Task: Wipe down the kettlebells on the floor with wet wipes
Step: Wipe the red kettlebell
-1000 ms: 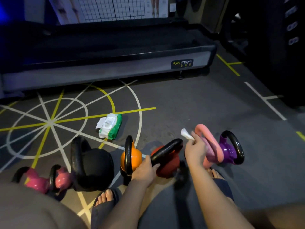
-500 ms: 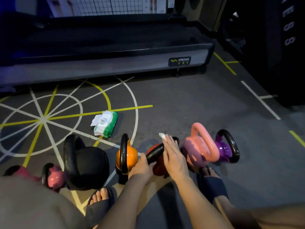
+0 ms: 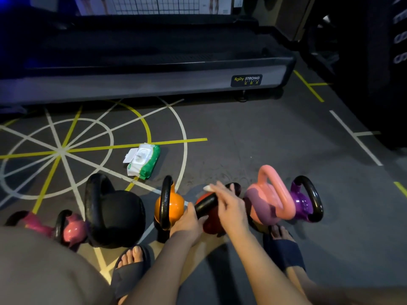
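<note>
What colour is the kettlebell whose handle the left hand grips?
The kettlebell has a red body and a black handle; the head view shows it.

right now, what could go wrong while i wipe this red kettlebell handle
The left hand grips the red kettlebell by its slanted handle while the right hand presses a wet wipe on it; a damp handle might slip. The kettlebell could then roll onto the bare toes in the open sandal nearby.

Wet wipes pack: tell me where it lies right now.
In the head view, the wet wipes pack lies on the floor left of centre, just beyond the gap between the black kettlebell and the orange kettlebell.
</note>
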Tool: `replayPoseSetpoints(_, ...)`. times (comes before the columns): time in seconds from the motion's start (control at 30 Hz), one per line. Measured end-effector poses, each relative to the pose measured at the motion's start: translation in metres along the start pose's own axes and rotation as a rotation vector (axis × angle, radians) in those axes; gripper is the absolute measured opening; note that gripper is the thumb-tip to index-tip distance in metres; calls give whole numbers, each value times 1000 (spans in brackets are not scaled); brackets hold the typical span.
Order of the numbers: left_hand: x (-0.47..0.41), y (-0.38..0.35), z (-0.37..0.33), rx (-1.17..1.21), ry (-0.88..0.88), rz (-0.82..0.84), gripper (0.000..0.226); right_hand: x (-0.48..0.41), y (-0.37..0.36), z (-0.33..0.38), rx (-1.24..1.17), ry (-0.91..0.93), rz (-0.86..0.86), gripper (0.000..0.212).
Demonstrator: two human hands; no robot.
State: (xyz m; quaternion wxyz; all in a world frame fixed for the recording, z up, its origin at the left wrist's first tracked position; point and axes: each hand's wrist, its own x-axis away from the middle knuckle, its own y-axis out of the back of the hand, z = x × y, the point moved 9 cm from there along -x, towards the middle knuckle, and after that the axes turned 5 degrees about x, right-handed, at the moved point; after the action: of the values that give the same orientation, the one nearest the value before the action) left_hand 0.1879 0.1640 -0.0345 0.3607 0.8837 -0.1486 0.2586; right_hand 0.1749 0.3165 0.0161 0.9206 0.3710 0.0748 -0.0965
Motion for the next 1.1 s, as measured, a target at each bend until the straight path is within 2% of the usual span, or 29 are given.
replayPoseSetpoints(0.07,1,0,-1,-43,-16,6,31,14,-11,18,60,110,78,48)
replayPoseSetpoints(0.17,3,-1,-2,-35,-32,15,27,15,11,22,84,196,-9,48)
replayPoseSetpoints(0.23,3,1,-3,-26,-49,13,26,1,28,0,107,112,-106,49)
replayPoseSetpoints(0.33,5,3,-4,-29,-61,10,26,-23,33,-29,178,-81,-43,44)
replayPoseSetpoints(0.4,7,4,-6,-20,-53,7,26,-24,31,-26,254,-105,-9,41)
replayPoseSetpoints(0.47,8,4,-7,-10,-48,14,26,-19,36,-16,308,-77,-49,36)
replayPoseSetpoints(0.53,8,4,-6,0,-42,29,26,-21,46,-7,265,-87,-54,29)
replayPoseSetpoints(0.6,8,4,-5,8,-44,27,28,-27,52,-5,236,-142,14,17)
replayPoseSetpoints(0.63,8,4,-5,8,-45,23,28,-29,56,-10,170,-214,40,15)
replayPoseSetpoints(0.7,10,4,-6,0,-45,19,28,-26,64,-26,-169,-429,2,15)
replayPoseSetpoints(0.8,10,5,-7,-16,-44,23,29,-16,69,-36,-583,-629,-84,30)
replayPoseSetpoints(0.93,10,4,-6,11,-30,12,31,-5,73,-27,-760,-681,-21,20)
replayPoseSetpoints(1.1,6,2,-5,41,-36,5,31,-10,96,-15,-1138,-700,1,11)
